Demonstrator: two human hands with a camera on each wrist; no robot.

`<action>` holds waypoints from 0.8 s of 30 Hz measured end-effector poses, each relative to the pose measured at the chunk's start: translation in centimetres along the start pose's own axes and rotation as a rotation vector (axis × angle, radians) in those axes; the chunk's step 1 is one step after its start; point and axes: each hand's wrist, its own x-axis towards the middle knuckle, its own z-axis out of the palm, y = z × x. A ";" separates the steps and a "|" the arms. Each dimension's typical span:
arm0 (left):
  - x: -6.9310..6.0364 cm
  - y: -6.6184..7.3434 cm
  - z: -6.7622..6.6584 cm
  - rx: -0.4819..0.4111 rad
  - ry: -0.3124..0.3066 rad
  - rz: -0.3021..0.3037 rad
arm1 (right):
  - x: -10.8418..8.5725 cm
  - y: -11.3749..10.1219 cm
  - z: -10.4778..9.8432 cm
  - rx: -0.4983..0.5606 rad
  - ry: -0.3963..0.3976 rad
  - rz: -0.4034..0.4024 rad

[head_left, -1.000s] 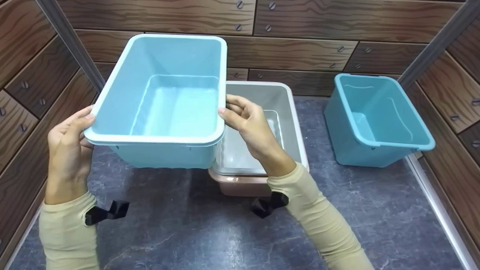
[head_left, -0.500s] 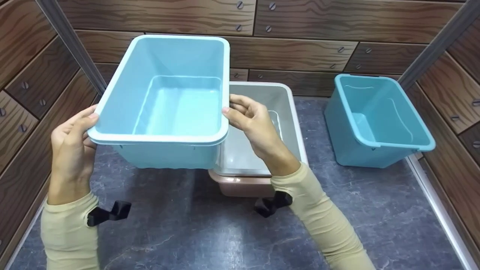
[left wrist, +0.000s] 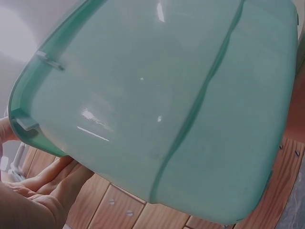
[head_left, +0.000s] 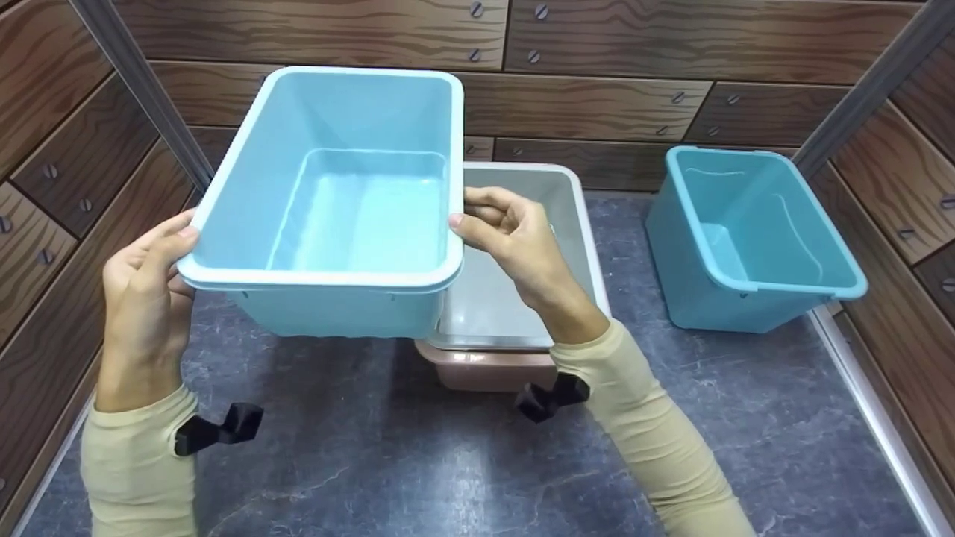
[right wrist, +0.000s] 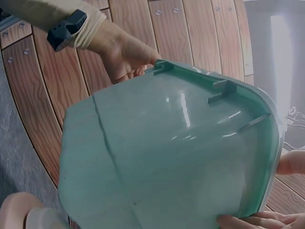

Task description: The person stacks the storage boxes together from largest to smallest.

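Both hands hold up a light blue plastic bin (head_left: 343,313), raised above the floor and tilted so that its bare inside faces me. At the near left corner my left hand (head_left: 145,298) grips the rim, thumb on top and fingers below. My right hand (head_left: 518,246) pinches the right side of the rim, thumb over the edge. The left wrist view has the bin's outer surface (left wrist: 157,86) filling most of it, with the left hand (left wrist: 43,195) at lower left. From the right wrist, right-hand fingers (right wrist: 267,222) show at the rim's lower right.
Behind my right hand a grey bin (head_left: 485,309) sits nested in a pinkish bin (head_left: 489,373) on the dark marbled floor (head_left: 358,462). A teal bin (head_left: 686,261) stands apart at the right. Wood-patterned walls (head_left: 597,104) enclose the space at the back and sides.
The light blue bin and both hands have shifted slightly to the right, covering a little more of the grey bin. The other bins have not moved.
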 end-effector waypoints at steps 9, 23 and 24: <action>-0.4 0.0 0.6 0.022 -0.004 0.020 | -0.2 0.0 -0.6 -0.053 -0.014 -0.042; -0.8 -0.2 1.3 0.084 -0.025 0.023 | -0.3 -0.4 -1.2 -0.063 -0.023 -0.037; -0.8 -0.2 1.3 0.084 -0.026 0.023 | -0.3 -0.4 -1.3 -0.064 -0.023 -0.038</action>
